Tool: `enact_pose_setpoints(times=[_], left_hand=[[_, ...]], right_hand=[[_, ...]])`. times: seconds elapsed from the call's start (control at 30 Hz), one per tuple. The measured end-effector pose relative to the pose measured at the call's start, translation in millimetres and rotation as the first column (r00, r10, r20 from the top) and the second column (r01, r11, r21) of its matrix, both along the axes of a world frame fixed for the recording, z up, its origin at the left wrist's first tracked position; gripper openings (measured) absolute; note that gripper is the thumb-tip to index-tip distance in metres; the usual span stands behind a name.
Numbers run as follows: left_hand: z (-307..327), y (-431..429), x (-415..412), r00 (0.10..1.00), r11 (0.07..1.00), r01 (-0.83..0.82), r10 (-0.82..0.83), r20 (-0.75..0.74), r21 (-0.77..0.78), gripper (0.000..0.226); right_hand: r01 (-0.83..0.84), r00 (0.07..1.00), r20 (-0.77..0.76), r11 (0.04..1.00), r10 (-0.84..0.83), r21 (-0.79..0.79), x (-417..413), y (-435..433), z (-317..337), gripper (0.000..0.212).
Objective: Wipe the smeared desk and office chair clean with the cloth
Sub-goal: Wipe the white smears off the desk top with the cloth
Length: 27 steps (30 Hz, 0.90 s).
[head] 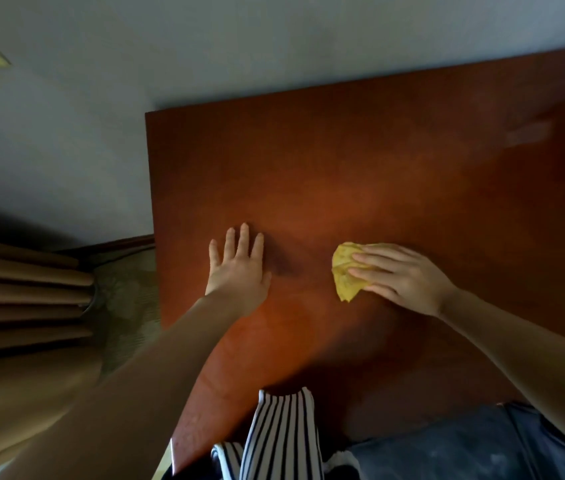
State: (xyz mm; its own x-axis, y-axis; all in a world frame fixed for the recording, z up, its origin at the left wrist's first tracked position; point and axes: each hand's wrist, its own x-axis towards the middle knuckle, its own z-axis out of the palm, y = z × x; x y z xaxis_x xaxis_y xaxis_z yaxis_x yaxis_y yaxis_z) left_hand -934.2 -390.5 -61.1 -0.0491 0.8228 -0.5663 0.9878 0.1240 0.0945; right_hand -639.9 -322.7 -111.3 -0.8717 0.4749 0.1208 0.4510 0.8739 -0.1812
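Observation:
A reddish-brown wooden desk [360, 161] fills the middle and right of the view, its top glossy with faint hazy patches. My right hand [402, 277] presses a crumpled yellow cloth [345, 271] flat against the desk with straight fingers laid over it. My left hand [237, 266] lies palm down on the desk to the left of the cloth, fingers straight and slightly spread. No office chair shows in the view.
A pale wall [204, 46] runs behind the desk. Tan pleated curtains [21, 296] hang at the left, beside patterned carpet [125, 292]. My striped clothing [281, 434] and blue jeans [464, 448] press against the desk's near edge.

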Motion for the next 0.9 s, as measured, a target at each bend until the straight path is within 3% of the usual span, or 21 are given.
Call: enact_pose_setpoints(times=[0.27,0.57,0.63,0.77,0.9], left_hand=[[8,24,0,0.987,0.988,0.086,-0.101,-0.121,-0.13,0.069],[11,28,0,0.978,0.968,0.121,-0.154,-0.142,-0.219,0.073],[12,28,0,0.978,0.966,0.118,-0.153,-0.141,-0.229,0.074],[16,29,1,0.977,0.964,0.12,-0.157,-0.141,-0.238,0.072],[17,28,-1,0.979,0.966,0.108,-0.145,-0.143,-0.235,0.074]], right_hand=[[0.339,0.937,-0.066,0.939,-0.342,-0.049,-43,83,-4,0.033],[0.743,0.653,-0.032,0.649,-0.756,-0.165,-141,117,1,0.038],[0.72,0.678,-0.016,0.669,-0.735,-0.186,-145,110,-1,0.037],[0.522,0.826,-0.13,0.832,-0.548,-0.188,-135,77,-2,0.032],[0.392,0.899,-0.142,0.906,-0.414,-0.162,-119,28,-3,0.038]])
